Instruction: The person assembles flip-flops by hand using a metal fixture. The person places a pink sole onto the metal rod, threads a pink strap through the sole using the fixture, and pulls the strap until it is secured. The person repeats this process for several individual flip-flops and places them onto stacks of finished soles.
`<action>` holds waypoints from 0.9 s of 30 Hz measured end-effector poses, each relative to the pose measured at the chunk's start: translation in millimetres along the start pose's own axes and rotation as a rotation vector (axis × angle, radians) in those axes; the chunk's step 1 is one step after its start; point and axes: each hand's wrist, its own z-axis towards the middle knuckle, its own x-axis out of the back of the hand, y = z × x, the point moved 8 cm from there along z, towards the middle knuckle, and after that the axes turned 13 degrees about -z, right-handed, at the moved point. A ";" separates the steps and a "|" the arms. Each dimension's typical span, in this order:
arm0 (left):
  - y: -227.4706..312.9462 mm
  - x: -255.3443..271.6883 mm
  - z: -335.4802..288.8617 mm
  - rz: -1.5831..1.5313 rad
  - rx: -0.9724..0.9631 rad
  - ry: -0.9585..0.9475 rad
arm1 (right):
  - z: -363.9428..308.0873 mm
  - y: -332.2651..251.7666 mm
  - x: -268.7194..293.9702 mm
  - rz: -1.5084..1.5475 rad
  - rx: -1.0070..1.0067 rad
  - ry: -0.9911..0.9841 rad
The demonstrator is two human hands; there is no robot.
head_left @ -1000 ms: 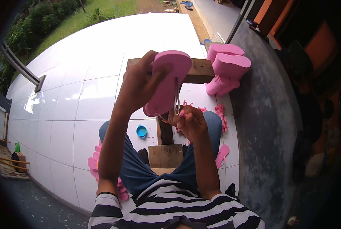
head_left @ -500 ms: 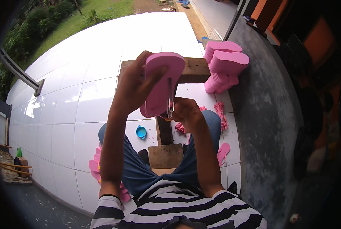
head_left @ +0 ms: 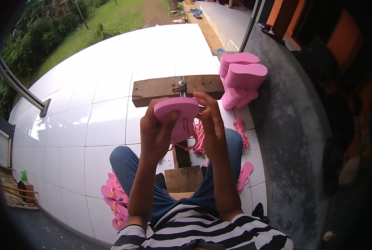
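Note:
A pink flip-flop [head_left: 177,109] is held up in front of me, its rounded end toward the wooden crossbeam. My left hand [head_left: 156,128] grips its left side, thumb across the upper face. Pink straps [head_left: 190,146] hang at its near end. A narrow loop-like outline shows on the face; I cannot tell whether it is metal. My right hand [head_left: 213,127] is at the right edge with fingers stretched apart, the fingertips near the rounded end; contact is unclear. Just beyond, a metal fitting [head_left: 182,85] with thin rods is fixed to the wooden crossbeam [head_left: 152,89].
Stacked pink soles [head_left: 246,77] stand right of the beam. Bundled pink straps [head_left: 241,132] lie on the white tiles, with a single flip-flop [head_left: 245,175] nearer me. Finished-looking pink flip-flops [head_left: 116,198] pile by my left leg. A wooden block [head_left: 184,179] sits between my legs.
The flip-flop has come down and toward me, tipping so it looks shorter. My right hand left the near end, moved up beside the rounded end and spread its fingers. The beam's metal fitting is now visible.

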 end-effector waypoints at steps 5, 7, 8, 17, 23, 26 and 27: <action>8.2 -7.6 -13.6 0.049 -0.083 0.067 | -6.0 0.0 -23.6 0.088 -0.072 -0.123; 11.7 -9.2 -21.2 0.115 -0.076 0.095 | -12.8 6.4 -19.9 0.083 -0.100 -0.037; 13.0 -10.0 -25.5 0.138 -0.069 0.108 | -16.2 5.5 -21.1 0.087 -0.080 -0.004; 55.9 -19.0 -117.2 0.065 -0.106 0.165 | -139.9 -53.8 9.8 -0.103 0.205 0.003; 33.1 -7.6 -117.4 0.060 0.209 0.152 | -127.6 -28.6 10.4 -0.564 -0.073 -0.211; 23.3 -3.4 -115.2 0.009 0.306 0.165 | -131.0 -17.9 13.2 -0.483 -0.044 -0.254; 19.3 -0.5 -114.3 -0.029 0.342 0.177 | -130.1 -15.8 14.0 -0.446 -0.030 -0.284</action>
